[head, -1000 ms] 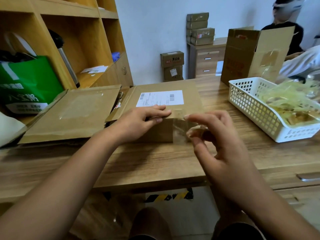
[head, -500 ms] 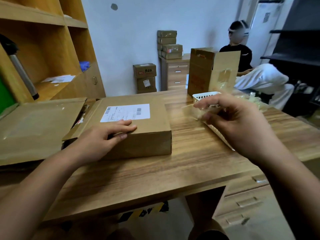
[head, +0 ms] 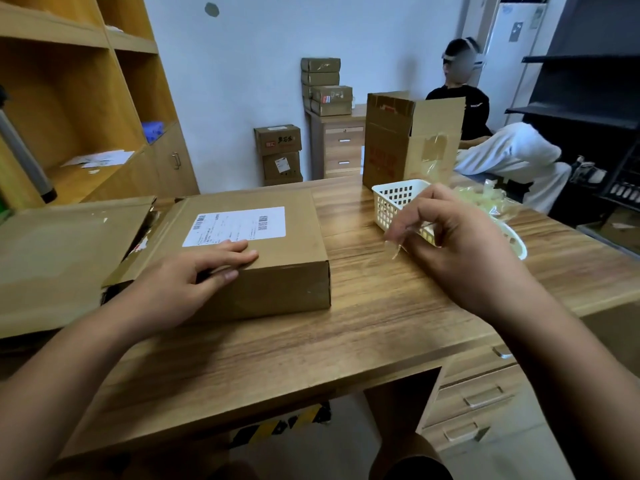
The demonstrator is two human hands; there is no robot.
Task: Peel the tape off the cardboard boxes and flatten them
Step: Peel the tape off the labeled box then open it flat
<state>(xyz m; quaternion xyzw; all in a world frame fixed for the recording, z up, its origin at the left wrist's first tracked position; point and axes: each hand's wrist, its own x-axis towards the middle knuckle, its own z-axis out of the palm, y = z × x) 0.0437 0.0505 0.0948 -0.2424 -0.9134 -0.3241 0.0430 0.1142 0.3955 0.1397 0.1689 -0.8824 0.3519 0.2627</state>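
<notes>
Pinching a loose strip of clear tape (head: pixel 396 249), our right hand (head: pixel 460 251) hovers beside the white basket (head: pixel 398 187); our left hand (head: pixel 188 282) rests straight-fingered on the cardboard box (head: pixel 287 289), at nine o'clock from the basket.

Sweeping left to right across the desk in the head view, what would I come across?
From the left: flat cardboard sheet → labelled box → right hand, pinching a tape strip.
</notes>
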